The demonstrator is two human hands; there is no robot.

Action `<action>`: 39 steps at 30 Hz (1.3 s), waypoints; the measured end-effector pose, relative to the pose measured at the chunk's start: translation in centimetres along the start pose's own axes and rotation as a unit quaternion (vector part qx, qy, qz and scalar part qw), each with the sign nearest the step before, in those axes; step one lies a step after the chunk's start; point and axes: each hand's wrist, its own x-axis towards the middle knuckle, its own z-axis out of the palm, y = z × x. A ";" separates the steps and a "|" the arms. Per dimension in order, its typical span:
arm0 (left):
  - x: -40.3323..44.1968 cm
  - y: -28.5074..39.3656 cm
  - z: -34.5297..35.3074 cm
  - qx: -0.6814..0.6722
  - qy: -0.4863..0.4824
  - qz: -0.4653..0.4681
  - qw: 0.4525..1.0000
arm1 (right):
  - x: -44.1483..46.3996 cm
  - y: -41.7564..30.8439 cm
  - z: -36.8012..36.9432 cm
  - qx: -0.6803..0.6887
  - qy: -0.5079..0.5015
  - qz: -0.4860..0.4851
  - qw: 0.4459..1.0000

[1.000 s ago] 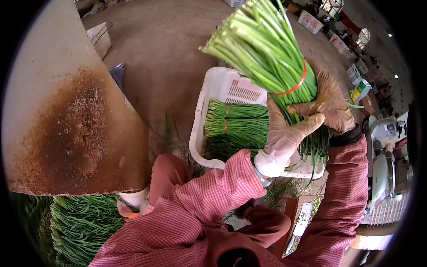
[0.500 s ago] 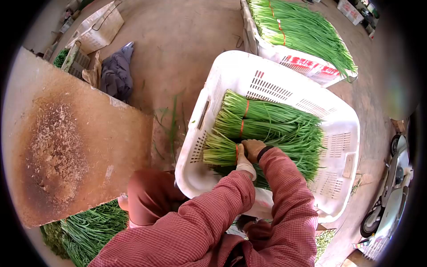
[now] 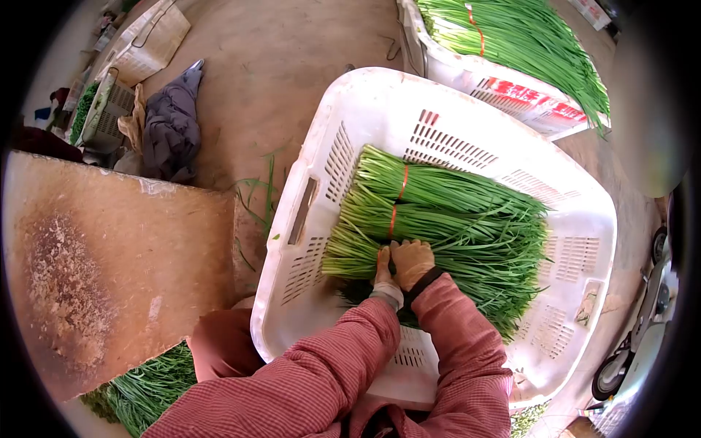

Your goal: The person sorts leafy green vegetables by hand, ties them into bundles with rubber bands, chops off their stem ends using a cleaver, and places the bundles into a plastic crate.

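A white plastic crate [image 3: 438,95] holds garlic chives laid side by side, pale stem ends to the left. An orange band circles the far bundle [image 3: 445,179] and another shows on the middle bundle [image 3: 438,217]. My left hand [image 3: 385,271] grips the nearest bundle of garlic chives [image 3: 350,252] close to its stem ends, thumb on top, its other fingers mostly hidden. Right beside it, my right hand [image 3: 411,261] has its fingers curled over the same bundle. The two hands nearly touch, and they cover the place where this bundle's band was seen.
Another crate [image 3: 526,109] heaped with banded chives stands behind, at upper right. On the left is a worn brown board [image 3: 168,241], with loose greens [image 3: 157,387] below it. Dark cloth [image 3: 171,124] lies on the floor; a scooter [image 3: 628,350] stands at right.
My view has shifted, so the crate looks larger and lower. Both hands stay on the nearest bundle; its orange band, visible by my left hand before, is now hidden.
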 end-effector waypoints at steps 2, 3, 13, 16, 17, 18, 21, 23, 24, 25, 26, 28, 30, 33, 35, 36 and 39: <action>0.9 -0.2 -0.4 0.018 0.045 0.019 0.999 | -0.2 0.7 -3.9 0.052 0.004 -0.019 0.998; -0.5 0.0 1.1 0.072 0.166 0.019 0.983 | 1.1 1.6 -3.9 0.026 0.100 -0.028 0.994; -3.8 1.9 5.0 0.075 0.321 -0.038 0.943 | 9.4 0.7 0.6 -0.054 0.090 0.030 0.994; -4.3 2.2 4.2 0.037 0.262 -0.071 0.962 | 8.8 0.7 2.0 -0.038 0.140 0.040 0.989; -3.9 2.3 3.1 0.054 0.173 -0.056 0.982 | 8.5 0.8 2.0 -0.011 0.182 0.031 0.983; -4.2 2.8 3.2 0.068 0.081 -0.039 0.994 | 7.9 1.1 1.4 -0.015 0.189 0.032 0.981; -3.7 3.2 2.7 0.056 0.019 -0.026 0.998 | 7.0 2.3 -0.2 0.080 0.187 -0.024 0.979; -6.0 3.6 3.0 -0.017 -0.034 -0.045 0.998 | 6.7 2.8 -0.7 0.089 0.197 -0.037 0.976; -5.4 3.6 2.7 -0.042 -0.037 -0.060 0.997 | 6.7 2.8 -0.6 0.101 0.219 -0.053 0.969; -5.4 3.5 2.4 -0.039 -0.045 -0.051 0.997 | 6.8 2.9 -0.7 0.119 0.190 -0.045 0.973; -5.0 3.5 2.6 -0.035 -0.060 -0.042 0.997 | 7.1 2.8 -0.5 0.122 0.195 -0.039 0.972; -3.3 3.6 2.1 -0.010 -0.063 -0.030 0.997 | 7.4 2.5 0.4 0.095 0.222 -0.026 0.970; -2.1 3.6 1.6 -0.015 -0.046 -0.041 0.998 | 7.7 2.4 0.5 0.089 0.215 -0.033 0.972; -0.2 4.4 -0.4 -0.020 -0.069 -0.158 0.985 | 8.0 1.7 1.7 0.044 0.245 0.009 0.968; 0.6 4.4 -0.7 -0.019 -0.115 -0.124 0.985 | 5.8 1.1 2.2 -0.010 0.311 0.024 0.950; -2.3 4.3 1.2 -0.003 -0.099 -0.094 0.991 | 2.9 1.3 0.7 -0.043 0.283 0.015 0.958; -1.4 4.5 0.0 -0.007 -0.132 -0.114 0.985 | 2.3 2.0 4.5 0.030 0.303 -0.073 0.950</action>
